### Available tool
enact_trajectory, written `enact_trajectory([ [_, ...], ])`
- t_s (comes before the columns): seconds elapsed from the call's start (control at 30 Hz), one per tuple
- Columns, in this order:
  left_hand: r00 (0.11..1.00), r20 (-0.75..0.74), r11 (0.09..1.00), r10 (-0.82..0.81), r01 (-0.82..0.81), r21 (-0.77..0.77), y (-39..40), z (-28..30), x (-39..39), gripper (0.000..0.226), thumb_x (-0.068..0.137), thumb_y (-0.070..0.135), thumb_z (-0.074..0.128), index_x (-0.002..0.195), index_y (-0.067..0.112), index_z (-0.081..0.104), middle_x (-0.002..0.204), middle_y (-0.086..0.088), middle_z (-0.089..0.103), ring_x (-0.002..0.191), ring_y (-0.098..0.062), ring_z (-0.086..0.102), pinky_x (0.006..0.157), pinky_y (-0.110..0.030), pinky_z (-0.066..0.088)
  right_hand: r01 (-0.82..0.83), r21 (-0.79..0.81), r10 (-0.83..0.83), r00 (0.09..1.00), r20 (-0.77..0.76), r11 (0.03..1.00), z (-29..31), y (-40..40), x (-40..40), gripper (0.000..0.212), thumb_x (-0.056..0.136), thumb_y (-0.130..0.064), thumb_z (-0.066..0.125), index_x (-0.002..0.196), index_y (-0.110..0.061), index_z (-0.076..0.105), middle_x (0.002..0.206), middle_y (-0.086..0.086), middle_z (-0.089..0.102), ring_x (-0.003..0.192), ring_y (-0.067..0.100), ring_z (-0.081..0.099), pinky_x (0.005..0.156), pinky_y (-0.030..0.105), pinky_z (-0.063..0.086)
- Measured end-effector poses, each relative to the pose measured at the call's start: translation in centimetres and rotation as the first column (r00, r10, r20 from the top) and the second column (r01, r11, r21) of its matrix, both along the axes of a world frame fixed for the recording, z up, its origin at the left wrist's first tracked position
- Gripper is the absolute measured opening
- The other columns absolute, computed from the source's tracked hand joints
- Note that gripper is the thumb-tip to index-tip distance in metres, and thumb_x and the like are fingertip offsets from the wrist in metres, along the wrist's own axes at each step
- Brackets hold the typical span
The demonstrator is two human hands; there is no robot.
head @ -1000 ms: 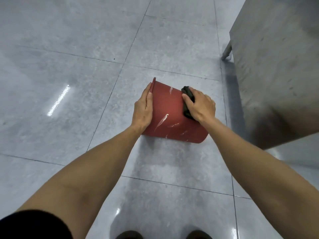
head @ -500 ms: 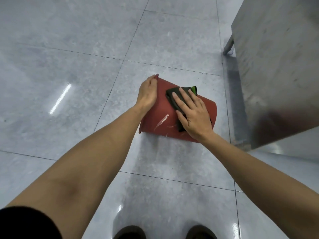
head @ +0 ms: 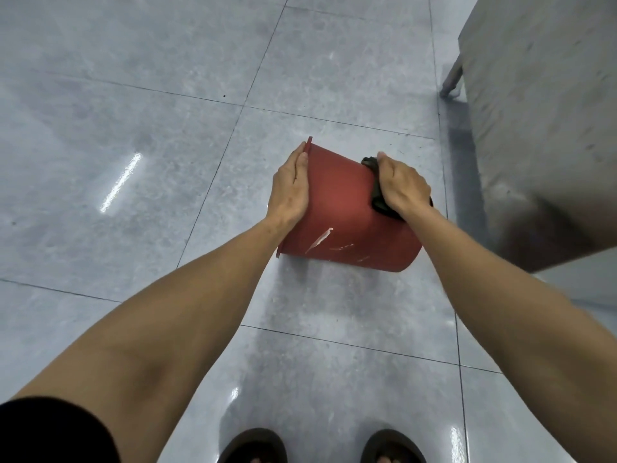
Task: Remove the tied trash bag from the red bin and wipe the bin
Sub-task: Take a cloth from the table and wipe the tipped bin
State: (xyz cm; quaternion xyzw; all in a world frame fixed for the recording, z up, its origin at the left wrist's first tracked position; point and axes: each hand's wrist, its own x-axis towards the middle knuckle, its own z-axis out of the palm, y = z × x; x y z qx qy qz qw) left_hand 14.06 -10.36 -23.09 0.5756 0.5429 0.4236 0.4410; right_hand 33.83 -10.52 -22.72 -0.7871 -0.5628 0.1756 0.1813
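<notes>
I lay my flat left hand [head: 289,188] against the bin [head: 347,215] near its rim to steady it; my right hand [head: 402,185] grips the cloth [head: 379,198] at its far side, wiping.

Looking down, I see a red bin [head: 340,208] lying on its side on a grey tiled floor [head: 150,95], rim to the left. My left hand [head: 289,188] rests flat against its wall near the rim. My right hand [head: 402,185] presses a dark cloth [head: 377,195] onto the bin's far right side. Pale streaks mark the near wall. A grey metal cabinet [head: 541,111] stands to the right, and two dark sandals [head: 253,446] show below.
</notes>
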Motion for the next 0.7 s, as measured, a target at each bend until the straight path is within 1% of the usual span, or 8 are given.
enact_trajectory([
  [0.1, 1.0, 0.023, 1.0, 0.01, -0.01, -0.001, 0.0, -0.1, -0.1, 0.043, 0.106, 0.028, 0.028, 0.144, 0.018, 0.045, 0.147, 0.003, 0.048, 0.136, -0.008, 0.042, 0.117, -0.028, 0.03, -0.132, -0.069, 0.131, 0.991, -0.029, 0.989, 0.8, 2.1, -2.6, 0.049, 0.101, -0.043, 0.019, 0.126, -0.032, 0.06, 0.136, 0.003, 0.061, 0.122, 0.032, 0.054, 0.086, 0.038, 0.031],
  [0.2, 0.999, 0.05, 1.0, 0.011, -0.011, -0.01, 0.3, -0.1, 0.0, 0.042, 0.106, 0.026, 0.029, 0.143, 0.016, 0.048, 0.146, 0.002, 0.05, 0.136, -0.008, 0.043, 0.117, -0.029, 0.031, -0.276, 0.061, 0.279, 0.959, -0.047, 0.959, 0.8, 2.0, -4.6, 0.046, 0.102, -0.036, 0.027, 0.142, -0.037, 0.048, 0.147, -0.007, 0.052, 0.133, 0.023, 0.048, 0.102, 0.039, 0.035],
  [0.27, 0.997, 0.069, 0.999, 0.02, -0.018, -0.028, 0.6, 0.0, 0.2, 0.042, 0.106, 0.024, 0.03, 0.141, 0.014, 0.049, 0.145, 0.0, 0.051, 0.135, -0.01, 0.044, 0.117, -0.031, 0.032, -0.382, 0.141, 0.38, 0.924, 0.04, 0.913, 0.4, 0.8, -5.0, 0.048, 0.103, -0.034, 0.029, 0.15, -0.032, 0.039, 0.154, -0.006, 0.043, 0.143, 0.019, 0.038, 0.114, 0.041, 0.031],
  [0.33, 0.997, 0.082, 0.999, 0.018, -0.015, -0.034, 0.8, 0.1, 0.3, 0.041, 0.106, 0.023, 0.031, 0.14, 0.012, 0.051, 0.144, -0.001, 0.052, 0.135, -0.01, 0.045, 0.117, -0.031, 0.032, -0.46, 0.199, 0.437, 0.887, 0.149, 0.865, -0.4, -1.3, -4.9, 0.05, 0.104, -0.036, 0.028, 0.153, -0.031, 0.033, 0.16, -0.005, 0.033, 0.149, 0.02, 0.027, 0.12, 0.041, 0.024],
  [0.43, 0.998, 0.065, 0.999, 0.001, 0.002, -0.036, 1.1, 0.4, 0.3, 0.041, 0.106, 0.023, 0.03, 0.139, 0.013, 0.052, 0.144, 0.0, 0.052, 0.135, -0.01, 0.045, 0.116, -0.029, 0.031, -0.542, 0.281, 0.45, 0.829, 0.332, 0.792, -2.2, -4.8, -3.9, 0.05, 0.105, -0.036, 0.03, 0.154, -0.028, 0.032, 0.162, -0.002, 0.029, 0.151, 0.022, 0.021, 0.121, 0.04, 0.021],
  [0.53, 0.999, 0.035, 0.999, -0.003, 0.004, -0.032, 1.3, 0.6, 0.4, 0.042, 0.106, 0.023, 0.028, 0.14, 0.014, 0.052, 0.145, 0.001, 0.051, 0.135, -0.009, 0.044, 0.115, -0.025, 0.031, -0.598, 0.304, 0.433, 0.773, 0.463, 0.742, -4.0, -7.1, -0.8, 0.049, 0.105, -0.034, 0.036, 0.152, -0.024, 0.036, 0.161, 0.004, 0.031, 0.151, 0.026, 0.023, 0.121, 0.046, 0.024],
  [0.6, 1.0, 0.011, 1.0, -0.004, 0.004, -0.026, 1.3, 0.6, 0.5, 0.042, 0.106, 0.023, 0.027, 0.14, 0.014, 0.051, 0.145, 0.001, 0.05, 0.136, -0.009, 0.043, 0.115, -0.022, 0.029, -0.581, 0.309, 0.403, 0.779, 0.481, 0.753, -4.7, -8.1, 1.6, 0.049, 0.104, -0.034, 0.038, 0.152, -0.022, 0.037, 0.16, 0.006, 0.032, 0.15, 0.027, 0.025, 0.12, 0.048, 0.026],
  [0.7, 1.0, -0.009, 1.0, -0.007, 0.007, -0.011, 1.3, 0.6, 0.6, 0.043, 0.106, 0.023, 0.027, 0.142, 0.013, 0.049, 0.147, 0.001, 0.048, 0.137, -0.009, 0.041, 0.116, -0.022, 0.027, -0.438, 0.313, 0.305, 0.868, 0.393, 0.843, -4.5, -8.3, 3.4, 0.05, 0.103, -0.037, 0.034, 0.152, -0.022, 0.038, 0.159, 0.004, 0.034, 0.149, 0.026, 0.028, 0.12, 0.045, 0.026],
])
